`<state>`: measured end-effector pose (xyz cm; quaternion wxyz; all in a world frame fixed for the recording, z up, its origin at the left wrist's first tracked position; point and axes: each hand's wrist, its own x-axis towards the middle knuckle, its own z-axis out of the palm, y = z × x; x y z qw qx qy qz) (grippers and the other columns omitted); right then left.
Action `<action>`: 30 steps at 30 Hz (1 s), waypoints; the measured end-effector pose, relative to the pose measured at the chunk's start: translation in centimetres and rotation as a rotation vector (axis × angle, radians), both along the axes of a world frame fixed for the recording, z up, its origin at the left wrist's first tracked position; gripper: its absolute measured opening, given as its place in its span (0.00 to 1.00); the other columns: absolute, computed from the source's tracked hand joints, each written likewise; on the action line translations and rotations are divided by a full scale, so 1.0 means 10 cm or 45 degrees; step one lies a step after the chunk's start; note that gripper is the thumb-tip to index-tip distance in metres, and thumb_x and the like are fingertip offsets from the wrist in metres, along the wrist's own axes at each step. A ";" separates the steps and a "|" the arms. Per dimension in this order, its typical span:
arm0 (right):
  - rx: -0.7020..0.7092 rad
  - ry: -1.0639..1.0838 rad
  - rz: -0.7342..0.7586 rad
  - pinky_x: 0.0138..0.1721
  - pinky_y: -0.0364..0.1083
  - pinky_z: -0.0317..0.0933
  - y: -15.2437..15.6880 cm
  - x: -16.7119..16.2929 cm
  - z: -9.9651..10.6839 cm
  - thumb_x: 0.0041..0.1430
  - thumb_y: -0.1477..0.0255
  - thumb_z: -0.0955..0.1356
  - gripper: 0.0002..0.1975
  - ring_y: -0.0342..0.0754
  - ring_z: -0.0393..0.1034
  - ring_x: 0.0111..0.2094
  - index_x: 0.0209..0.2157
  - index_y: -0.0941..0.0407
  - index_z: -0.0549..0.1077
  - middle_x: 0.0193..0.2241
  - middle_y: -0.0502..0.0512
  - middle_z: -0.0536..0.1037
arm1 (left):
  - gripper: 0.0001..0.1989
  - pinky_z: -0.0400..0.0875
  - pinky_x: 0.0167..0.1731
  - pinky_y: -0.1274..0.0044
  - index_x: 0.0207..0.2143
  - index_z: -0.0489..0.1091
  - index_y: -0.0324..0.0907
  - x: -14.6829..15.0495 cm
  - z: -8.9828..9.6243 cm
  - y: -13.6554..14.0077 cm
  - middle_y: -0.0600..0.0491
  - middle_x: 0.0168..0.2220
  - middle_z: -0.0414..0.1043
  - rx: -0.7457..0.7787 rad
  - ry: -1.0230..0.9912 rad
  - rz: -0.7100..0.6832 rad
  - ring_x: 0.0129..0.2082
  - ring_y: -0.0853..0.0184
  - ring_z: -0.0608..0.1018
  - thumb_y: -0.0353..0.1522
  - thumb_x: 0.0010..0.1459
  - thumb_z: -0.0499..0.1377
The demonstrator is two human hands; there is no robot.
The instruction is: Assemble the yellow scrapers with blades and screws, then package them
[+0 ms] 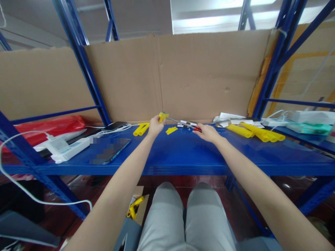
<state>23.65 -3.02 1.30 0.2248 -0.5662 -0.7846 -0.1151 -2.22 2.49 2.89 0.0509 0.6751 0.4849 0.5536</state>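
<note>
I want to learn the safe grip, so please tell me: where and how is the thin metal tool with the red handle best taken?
Probably by its red handle, coming from the near right, as the right hand does. The handle looks thicker than the narrow metal shaft, which points left toward the small yellow piece in the left hand.

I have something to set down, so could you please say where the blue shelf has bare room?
The blue shelf is bare along its front, between the left forearm and right forearm, and before the yellow tubes on the right. It is crowded left, around the phone and power strip, and at the back right.
</note>
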 end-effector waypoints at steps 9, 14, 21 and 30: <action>0.004 0.154 0.120 0.29 0.42 0.55 0.04 0.02 -0.04 0.59 0.67 0.66 0.08 0.49 0.72 0.30 0.38 0.56 0.68 0.30 0.56 0.78 | 0.07 0.68 0.43 0.73 0.33 0.68 0.39 0.00 -0.03 0.05 0.50 0.34 0.74 0.052 -0.048 -0.087 0.38 0.63 0.75 0.28 0.48 0.58; 0.053 0.099 0.060 0.28 0.42 0.53 0.02 0.03 -0.01 0.60 0.64 0.65 0.08 0.51 0.72 0.31 0.36 0.54 0.68 0.30 0.56 0.78 | 0.09 0.68 0.44 0.72 0.35 0.69 0.38 0.00 -0.03 0.04 0.50 0.35 0.75 0.056 -0.075 -0.116 0.39 0.63 0.75 0.28 0.48 0.57; -0.013 0.074 0.057 0.29 0.43 0.54 0.01 -0.01 -0.01 0.62 0.65 0.63 0.09 0.51 0.72 0.32 0.39 0.54 0.70 0.30 0.57 0.78 | 0.10 0.69 0.43 0.73 0.36 0.69 0.39 0.00 -0.02 0.04 0.50 0.35 0.75 0.054 -0.081 -0.092 0.40 0.62 0.75 0.28 0.48 0.57; 0.011 0.189 0.127 0.28 0.42 0.55 0.06 0.03 -0.04 0.58 0.67 0.66 0.08 0.48 0.70 0.29 0.36 0.55 0.66 0.30 0.55 0.77 | 0.07 0.67 0.41 0.73 0.33 0.68 0.39 -0.01 -0.04 0.08 0.51 0.33 0.74 0.056 -0.038 -0.084 0.37 0.63 0.75 0.29 0.48 0.58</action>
